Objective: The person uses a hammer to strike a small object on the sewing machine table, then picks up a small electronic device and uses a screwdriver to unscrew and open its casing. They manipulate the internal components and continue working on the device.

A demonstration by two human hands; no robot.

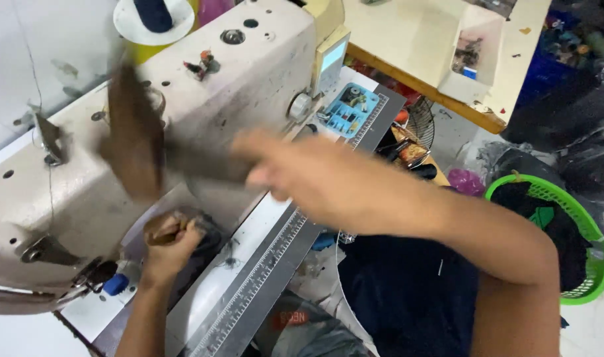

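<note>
Dark blue cloth (408, 291) lies closest, in the person's lap at the bottom edge, with a grey plastic bag (308, 330) partly cut off beside it. A long grey metal ruler strip (262, 274) runs along the white surface (206, 297) of the sewing place.

On that surface the left hand (170, 248) is curled shut around a small brown piece (162, 228), pressing it down just under the arm of the big cream sewing machine (183, 99). The right hand (308, 175) reaches across in front of the machine and pinches a long brown strip of cloth or leather (140, 139). The strip is blurry, so it looks like it is being swung.

It looks like the brown piece is being lined up for sewing. The next move would need the strip laid flat and straight near the needle, with fingers kept away from it.

The needle is hidden by the hands. The right fingers are too blurry to count. The brown strip's real shape is hard to tell.

Farther off sit a light blue plastic tray of small parts (351, 109), a green plastic basket (573, 231) with dark cloth, and a pale wooden table (408, 39).
</note>
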